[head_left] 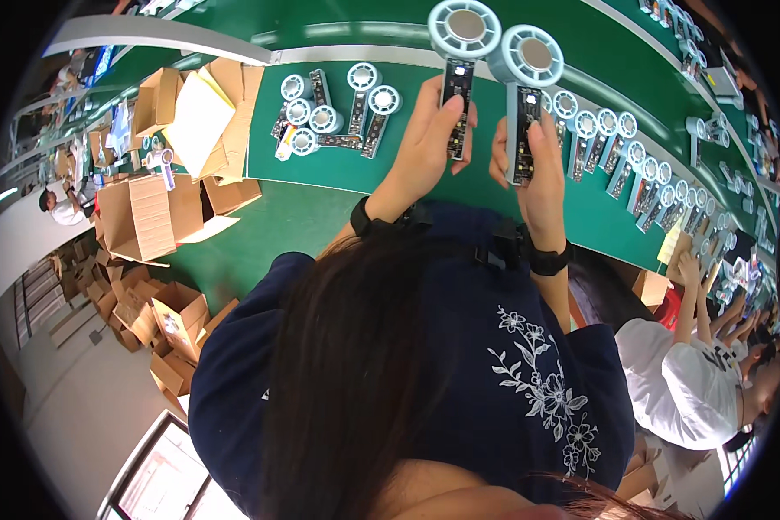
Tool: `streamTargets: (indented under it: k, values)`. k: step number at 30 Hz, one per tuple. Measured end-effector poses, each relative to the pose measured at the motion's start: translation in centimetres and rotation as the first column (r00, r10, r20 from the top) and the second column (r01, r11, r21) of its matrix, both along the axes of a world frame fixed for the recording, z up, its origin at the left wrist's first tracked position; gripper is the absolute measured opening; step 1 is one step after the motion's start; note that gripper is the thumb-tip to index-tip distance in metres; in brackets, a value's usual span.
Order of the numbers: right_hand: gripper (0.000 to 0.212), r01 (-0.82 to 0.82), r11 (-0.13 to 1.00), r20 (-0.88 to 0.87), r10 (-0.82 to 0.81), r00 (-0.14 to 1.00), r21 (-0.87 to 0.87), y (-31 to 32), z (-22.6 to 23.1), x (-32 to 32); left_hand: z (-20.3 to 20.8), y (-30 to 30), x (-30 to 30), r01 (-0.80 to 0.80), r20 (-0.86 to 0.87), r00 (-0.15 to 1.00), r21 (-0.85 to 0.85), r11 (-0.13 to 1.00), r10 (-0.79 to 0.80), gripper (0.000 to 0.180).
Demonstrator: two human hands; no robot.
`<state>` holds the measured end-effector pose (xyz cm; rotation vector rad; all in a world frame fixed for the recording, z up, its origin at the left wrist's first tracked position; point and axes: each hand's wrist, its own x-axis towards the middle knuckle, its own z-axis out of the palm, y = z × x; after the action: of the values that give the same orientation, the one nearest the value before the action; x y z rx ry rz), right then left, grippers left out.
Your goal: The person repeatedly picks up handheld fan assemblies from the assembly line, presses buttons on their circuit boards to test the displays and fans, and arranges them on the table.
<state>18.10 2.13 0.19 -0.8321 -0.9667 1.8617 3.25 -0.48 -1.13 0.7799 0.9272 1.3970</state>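
Above the green bench my left hand (422,137) is closed around the handle of what looks like a handheld fan (458,74). It has a light-blue spoked round head and a black circuit board showing in the handle. A second fan of the same kind (518,152) is upright in my right hand (544,173), its head touching or nearly touching the first. My thumbs lie on or beside the boards. To the left, a loose group of similar fans (361,104) lies on the bench. More fans (585,139) lie in rows to the right.
Opened cardboard boxes (139,217) and flattened cardboard (232,130) are at the bench's left end. More boxes (178,312) stand on the floor below. A co-worker in a white shirt (693,381) sits to the right, arms over the bench. A pale rail (364,54) runs along the far side.
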Motion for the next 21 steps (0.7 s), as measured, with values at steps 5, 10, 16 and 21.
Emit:
streamTargets:
  k: [5,10,16,21]
  values:
    - [0.025,-0.017,1.0,-0.036,0.017,0.999,0.003,-0.1,-0.4,0.4,-0.1,0.1,0.6,0.004,-0.003,1.0,0.01,1.0,-0.004,0.03]
    - [0.025,0.039,0.999,-0.016,-0.039,0.999,0.004,-0.5,-0.6,0.7,-0.1,0.3,1.3,0.012,-0.053,0.999,0.01,1.0,-0.012,0.03]
    - [0.034,-0.031,1.0,-0.082,0.031,0.996,0.004,-0.1,-1.3,2.1,-0.3,0.6,1.2,0.061,-0.055,0.997,0.038,0.997,-0.059,0.031]
    - [0.035,-0.045,0.999,-0.056,0.045,0.997,0.006,-0.2,-1.7,2.4,-0.4,0.3,1.7,0.031,-0.088,0.996,-0.009,0.999,-0.032,0.042]
